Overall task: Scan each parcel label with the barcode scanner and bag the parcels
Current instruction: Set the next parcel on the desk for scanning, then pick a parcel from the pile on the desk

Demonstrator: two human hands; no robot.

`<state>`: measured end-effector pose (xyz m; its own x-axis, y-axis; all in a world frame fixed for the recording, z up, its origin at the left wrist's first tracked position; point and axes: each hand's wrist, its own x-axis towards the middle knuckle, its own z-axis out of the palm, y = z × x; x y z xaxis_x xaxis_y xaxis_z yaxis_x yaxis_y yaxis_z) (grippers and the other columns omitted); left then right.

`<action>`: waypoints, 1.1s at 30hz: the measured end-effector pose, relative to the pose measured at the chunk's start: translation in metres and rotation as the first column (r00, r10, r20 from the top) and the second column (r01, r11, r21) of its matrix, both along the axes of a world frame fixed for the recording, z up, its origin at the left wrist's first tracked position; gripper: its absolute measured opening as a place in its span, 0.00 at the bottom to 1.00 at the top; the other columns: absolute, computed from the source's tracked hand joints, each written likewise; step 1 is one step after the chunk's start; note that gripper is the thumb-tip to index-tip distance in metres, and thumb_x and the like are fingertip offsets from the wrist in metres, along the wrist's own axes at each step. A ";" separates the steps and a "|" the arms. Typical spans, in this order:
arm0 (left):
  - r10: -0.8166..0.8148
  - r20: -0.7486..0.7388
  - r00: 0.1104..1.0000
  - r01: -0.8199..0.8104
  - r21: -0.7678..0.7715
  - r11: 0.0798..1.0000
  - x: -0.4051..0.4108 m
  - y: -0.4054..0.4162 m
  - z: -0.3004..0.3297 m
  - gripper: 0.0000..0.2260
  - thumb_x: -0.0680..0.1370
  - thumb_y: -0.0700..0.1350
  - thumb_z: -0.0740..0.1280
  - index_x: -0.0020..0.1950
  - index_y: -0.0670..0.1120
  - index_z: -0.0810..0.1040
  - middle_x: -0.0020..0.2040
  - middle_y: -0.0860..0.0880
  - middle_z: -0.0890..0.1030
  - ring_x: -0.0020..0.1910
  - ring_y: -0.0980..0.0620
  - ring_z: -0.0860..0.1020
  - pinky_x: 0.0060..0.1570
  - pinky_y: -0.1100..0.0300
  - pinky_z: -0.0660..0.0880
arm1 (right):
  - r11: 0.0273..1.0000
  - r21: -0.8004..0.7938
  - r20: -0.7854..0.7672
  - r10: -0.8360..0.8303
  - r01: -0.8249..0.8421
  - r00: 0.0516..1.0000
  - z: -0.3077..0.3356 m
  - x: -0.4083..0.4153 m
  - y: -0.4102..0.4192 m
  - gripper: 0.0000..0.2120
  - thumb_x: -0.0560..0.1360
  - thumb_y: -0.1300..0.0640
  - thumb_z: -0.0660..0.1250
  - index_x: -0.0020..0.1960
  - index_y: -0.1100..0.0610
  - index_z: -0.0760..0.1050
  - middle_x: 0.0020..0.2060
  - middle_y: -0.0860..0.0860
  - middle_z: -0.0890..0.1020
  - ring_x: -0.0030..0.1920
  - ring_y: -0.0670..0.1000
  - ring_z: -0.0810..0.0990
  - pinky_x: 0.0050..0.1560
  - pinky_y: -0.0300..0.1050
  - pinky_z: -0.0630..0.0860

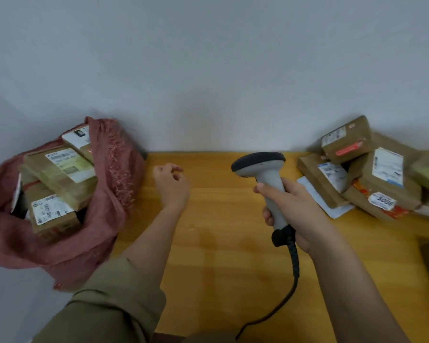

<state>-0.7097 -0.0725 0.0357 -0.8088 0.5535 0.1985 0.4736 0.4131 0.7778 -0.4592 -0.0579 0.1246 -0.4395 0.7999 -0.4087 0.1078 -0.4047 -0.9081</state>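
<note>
Scanner point(265, 179) gripped in right hand point(292, 209)

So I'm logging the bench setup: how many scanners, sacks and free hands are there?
Barcode scanner: 1, held in the right hand
Red sack: 1, with parcels showing inside
Free hands: 1, the left hand
Total: 3

A wooden table point(221, 243) carries a pile of labelled parcels point(357, 174) at its right end
</note>
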 end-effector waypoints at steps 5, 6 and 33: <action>-0.322 0.353 0.879 0.404 -0.189 0.895 0.119 0.041 -0.032 0.12 0.79 0.34 0.58 0.41 0.46 0.76 0.42 0.47 0.77 0.37 0.50 0.75 0.35 0.59 0.72 | 0.968 -0.057 -0.026 -0.246 0.245 0.969 -0.021 0.107 0.024 0.08 0.78 0.57 0.69 0.56 0.56 0.76 0.41 0.56 0.77 0.26 0.48 0.74 0.26 0.41 0.72; -0.373 0.427 0.824 0.496 -0.225 0.838 0.146 0.047 -0.040 0.11 0.79 0.34 0.58 0.43 0.45 0.76 0.42 0.46 0.78 0.35 0.51 0.75 0.35 0.59 0.73 | 0.947 -0.067 -0.013 -0.315 0.313 0.949 -0.027 0.129 0.029 0.09 0.78 0.58 0.69 0.57 0.55 0.76 0.38 0.55 0.77 0.25 0.48 0.74 0.25 0.41 0.71; -0.381 0.804 0.457 0.889 -0.394 0.235 0.402 0.075 -0.123 0.10 0.81 0.44 0.64 0.59 0.42 0.76 0.57 0.41 0.79 0.44 0.48 0.80 0.50 0.52 0.79 | 0.686 -0.185 0.370 -0.614 0.703 0.697 -0.194 0.388 0.040 0.17 0.75 0.66 0.66 0.60 0.54 0.66 0.43 0.58 0.78 0.31 0.52 0.76 0.30 0.45 0.75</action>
<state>-0.3077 0.0023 -0.0871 0.1146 0.6157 -0.7796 0.5535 0.6121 0.5647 -0.0711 -0.0184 -0.0690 0.3136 0.6595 -0.6831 -0.0819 -0.6979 -0.7115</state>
